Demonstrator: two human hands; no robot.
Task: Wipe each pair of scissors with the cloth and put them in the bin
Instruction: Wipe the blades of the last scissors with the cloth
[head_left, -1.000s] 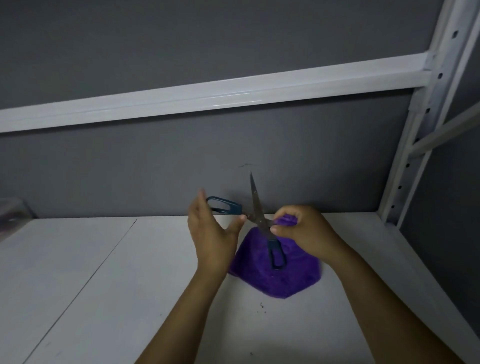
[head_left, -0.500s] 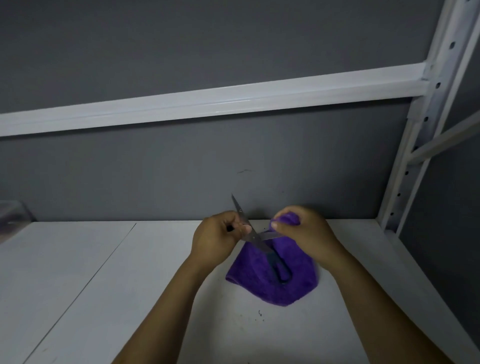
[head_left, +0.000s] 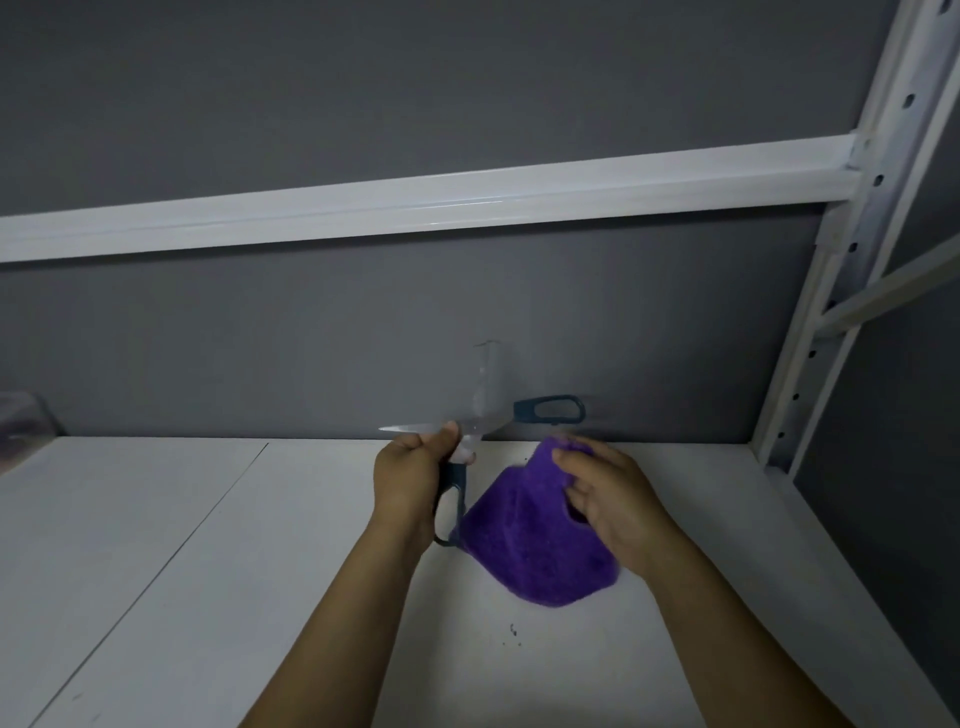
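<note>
Tabletop: white, carries the cloth near its back edge.
Cloth: purple, bunched under the right hand, just right of the scissors.
Right hand: loosely curled, fingers gripping the cloth's top.
Left hand: closed around the scissors' pivot.
Scissors: spread wide, one blade pointing left, one handle toward the cloth.
Bin: cannot tell.

Dim light. Grey wall behind white shelf surface with seam line. White horizontal beam across wall, joined to perforated white upright at right.
</note>
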